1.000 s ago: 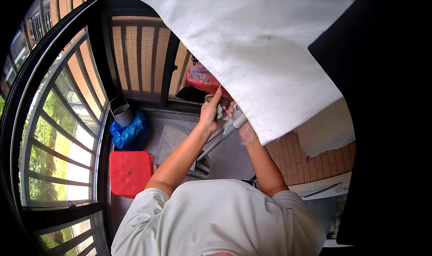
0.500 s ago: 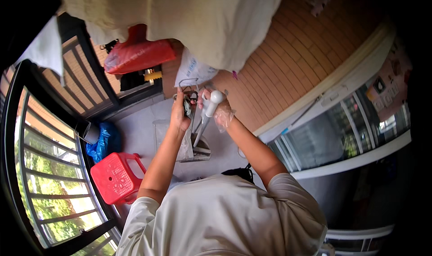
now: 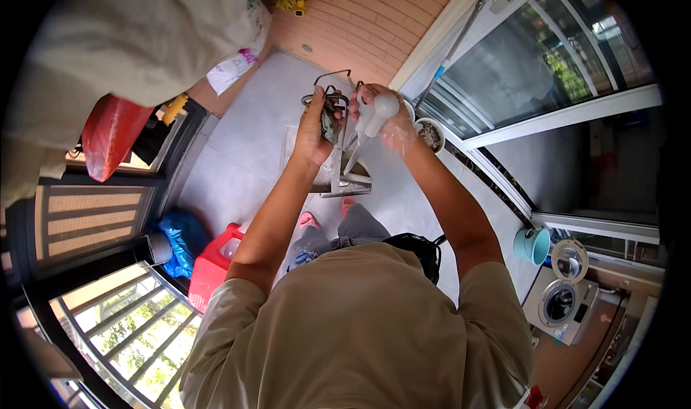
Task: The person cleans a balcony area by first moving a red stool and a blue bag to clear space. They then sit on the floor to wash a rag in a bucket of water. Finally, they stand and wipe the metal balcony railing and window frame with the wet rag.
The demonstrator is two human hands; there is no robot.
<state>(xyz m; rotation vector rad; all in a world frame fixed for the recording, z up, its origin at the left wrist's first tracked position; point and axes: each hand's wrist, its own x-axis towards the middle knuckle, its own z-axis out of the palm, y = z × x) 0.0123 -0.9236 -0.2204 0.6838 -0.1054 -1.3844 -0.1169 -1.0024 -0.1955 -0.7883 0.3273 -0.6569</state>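
Observation:
My left hand (image 3: 314, 137) is closed around a bundle of dark bent metal wire (image 3: 338, 97) with a crumpled grey-green piece (image 3: 329, 126) among it. In my right hand (image 3: 396, 125), close beside, is a white handle with a rounded end (image 3: 378, 114). Clear thin plastic, like a disposable glove, hangs loosely about the right wrist. Below the hands, a dustpan (image 3: 347, 187) stands on the floor in front of my feet, and pale poles run down toward it. Where the wire ends between the two hands I cannot make out.
To the left are a red plastic stool (image 3: 209, 269) and a blue bag (image 3: 180, 238). Pale cloth (image 3: 144, 42) hangs at upper left. A pot (image 3: 430, 134) stands by the sliding door at right, with a turquoise bucket (image 3: 532, 246) and a washing machine (image 3: 560, 305) farther back.
The view has swung to the right, bringing my feet, the bucket and the washing machine into sight. Both hands keep their holds, close together in front of me.

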